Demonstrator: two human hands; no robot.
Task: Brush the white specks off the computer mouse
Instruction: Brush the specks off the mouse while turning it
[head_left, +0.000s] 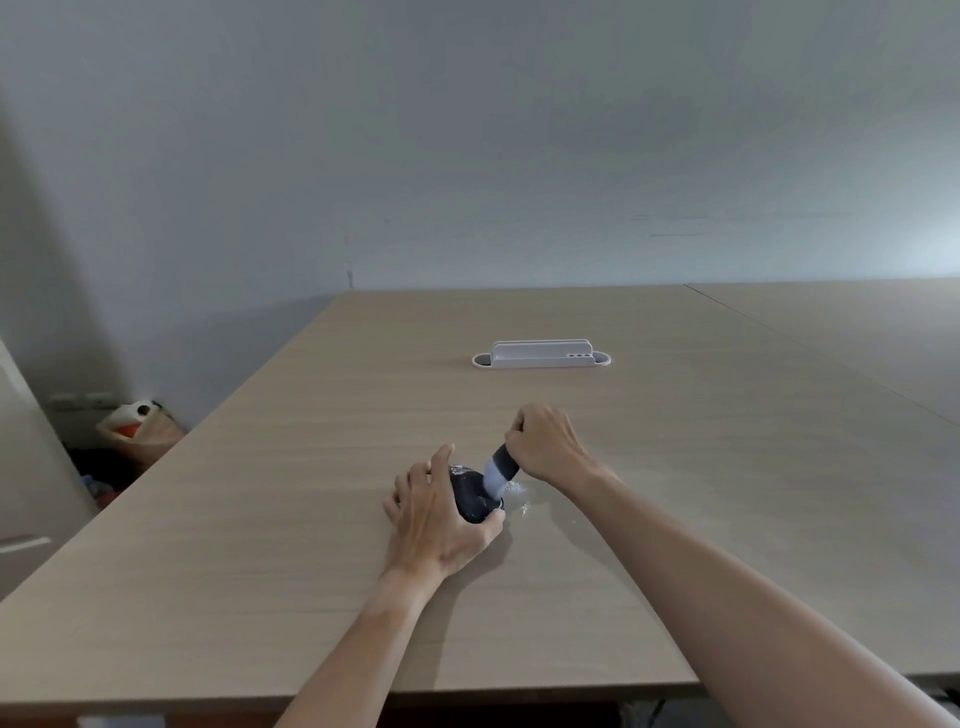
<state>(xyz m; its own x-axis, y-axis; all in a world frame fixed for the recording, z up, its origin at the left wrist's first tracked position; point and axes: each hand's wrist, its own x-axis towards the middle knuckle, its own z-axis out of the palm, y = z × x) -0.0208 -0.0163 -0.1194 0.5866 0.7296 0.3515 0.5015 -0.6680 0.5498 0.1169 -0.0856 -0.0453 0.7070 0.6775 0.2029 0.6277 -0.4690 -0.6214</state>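
A dark computer mouse lies on the wooden table near the middle. My left hand wraps around its left side and near end, holding it in place. My right hand is closed around the handle of a brush with a dark collar and pale bristles. The bristles press on the right side of the mouse. White specks lie scattered on the table just right of the mouse, and a few show on the mouse's far end.
A white tray-like holder stands on the table farther back. A second table adjoins on the right. On the floor at the left are a bag and clutter, beside the wall.
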